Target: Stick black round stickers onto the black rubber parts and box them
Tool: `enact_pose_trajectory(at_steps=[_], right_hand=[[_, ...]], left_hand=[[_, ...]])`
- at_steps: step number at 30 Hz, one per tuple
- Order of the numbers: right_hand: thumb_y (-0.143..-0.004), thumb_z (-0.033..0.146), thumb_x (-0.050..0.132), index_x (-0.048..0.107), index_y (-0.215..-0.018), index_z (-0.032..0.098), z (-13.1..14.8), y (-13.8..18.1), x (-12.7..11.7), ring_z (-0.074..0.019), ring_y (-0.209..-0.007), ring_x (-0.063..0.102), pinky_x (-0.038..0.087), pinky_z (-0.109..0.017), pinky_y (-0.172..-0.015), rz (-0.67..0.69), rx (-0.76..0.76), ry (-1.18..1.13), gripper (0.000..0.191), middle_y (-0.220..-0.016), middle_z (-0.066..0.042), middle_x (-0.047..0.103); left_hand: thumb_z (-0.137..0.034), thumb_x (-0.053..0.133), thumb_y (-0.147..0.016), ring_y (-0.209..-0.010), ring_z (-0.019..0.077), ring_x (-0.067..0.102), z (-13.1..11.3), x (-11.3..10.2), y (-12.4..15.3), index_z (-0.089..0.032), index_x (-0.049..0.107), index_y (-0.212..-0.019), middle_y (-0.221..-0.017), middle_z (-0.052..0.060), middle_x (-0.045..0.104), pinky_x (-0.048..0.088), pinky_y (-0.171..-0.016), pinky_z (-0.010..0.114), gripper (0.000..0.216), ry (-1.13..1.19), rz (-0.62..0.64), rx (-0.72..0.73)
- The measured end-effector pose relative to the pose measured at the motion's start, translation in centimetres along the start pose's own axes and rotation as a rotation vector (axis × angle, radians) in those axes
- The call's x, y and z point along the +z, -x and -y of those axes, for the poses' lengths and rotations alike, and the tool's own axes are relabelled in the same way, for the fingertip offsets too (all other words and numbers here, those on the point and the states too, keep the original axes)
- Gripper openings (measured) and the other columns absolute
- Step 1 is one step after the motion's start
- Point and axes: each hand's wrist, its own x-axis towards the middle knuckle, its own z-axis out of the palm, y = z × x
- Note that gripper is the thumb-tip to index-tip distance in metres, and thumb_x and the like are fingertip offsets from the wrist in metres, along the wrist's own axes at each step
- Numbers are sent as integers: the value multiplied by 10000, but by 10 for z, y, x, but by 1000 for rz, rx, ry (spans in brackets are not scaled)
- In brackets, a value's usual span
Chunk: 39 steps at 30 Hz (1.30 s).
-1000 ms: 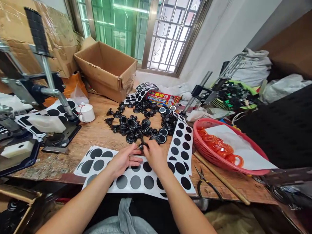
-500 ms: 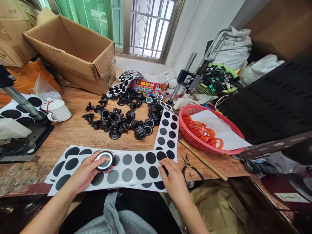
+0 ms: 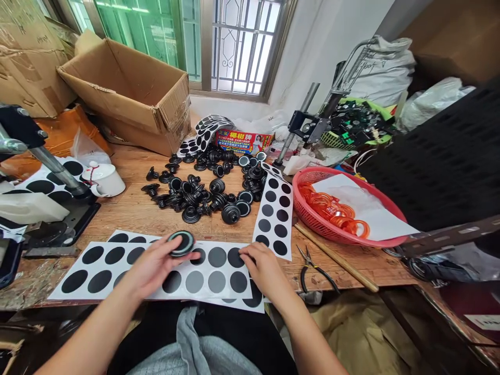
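Note:
My left hand (image 3: 158, 268) grips a black round disc-shaped part (image 3: 181, 243) with a pale ring on its face, thumb on top, held just over a white sheet of round black stickers (image 3: 184, 295). At that sheet's right end, the fingers of my right hand (image 3: 263, 265) are pinched at a black circle near the upper corner; whether they have the sheet or just the sticker's edge is hard to tell. More sticker sheets (image 3: 118, 237) lie underneath. Beyond my hands, several black stepped round parts (image 3: 191, 214) are heaped on the wooden table (image 3: 135, 216).
To the right are pliers (image 3: 308, 268), a wooden stick (image 3: 336, 258) and a red basket (image 3: 312, 219) of orange rings. A white mug (image 3: 111, 182) and a metal press (image 3: 58, 169) stand at left. Behind sits an open cardboard box (image 3: 128, 99). Another sticker strip (image 3: 287, 229) lies near the basket.
The top sticker sheet has shifted left, and my right hand has moved left to its end. In my left hand the disc is raised and tilted. The camera view has turned slightly.

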Motion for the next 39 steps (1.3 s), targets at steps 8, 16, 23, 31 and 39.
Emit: enact_pose_trajectory(at_steps=[8, 16, 23, 31, 39], right_hand=[[-811, 127, 617, 660, -833, 219, -10, -44, 1, -173, -863, 592, 416, -271, -743, 140, -50, 72, 104, -870, -11, 660], [-800, 113, 635, 618, -784, 201, -20, -60, -6, -157, -784, 564, 407, -251, -694, 287, -172, 48, 91, -774, 3, 618], [-908, 107, 478, 589, -852, 197, -9, -32, 1, -225, -896, 526, 405, -364, -810, 91, -382, 385, 154, -897, -69, 598], [-907, 148, 526, 592, -1017, 207, -13, -13, 1, -227, -921, 551, 415, -389, -835, 59, -296, 157, 141, -932, -58, 647], [-927, 245, 520, 590, -919, 255, 9, 17, -45, -192, -930, 545, 411, -337, -849, -284, -66, -520, 72, -938, -32, 594]], left_hand=[[-329, 705, -793, -965, 249, 695, 69, 58, -33, -210, 604, -1032, -1065, 55, 682, 543, -887, 426, 285, 102, 101, 108], [-383, 694, -797, -993, 263, 681, 75, 54, -37, -195, 587, -1044, -1043, 67, 672, 538, -868, 407, 329, 97, 73, 137], [-387, 694, -798, -984, 266, 686, 74, 55, -38, -202, 577, -1020, -986, 55, 681, 540, -830, 379, 311, 125, 53, 130], [-383, 678, -814, -969, 271, 692, 74, 55, -37, -191, 557, -1006, -953, 57, 679, 536, -838, 391, 297, 119, 43, 143], [-337, 677, -819, -874, 243, 713, 74, 56, -38, -213, 517, -1028, -945, 32, 682, 546, -798, 387, 291, 126, 32, 203]])
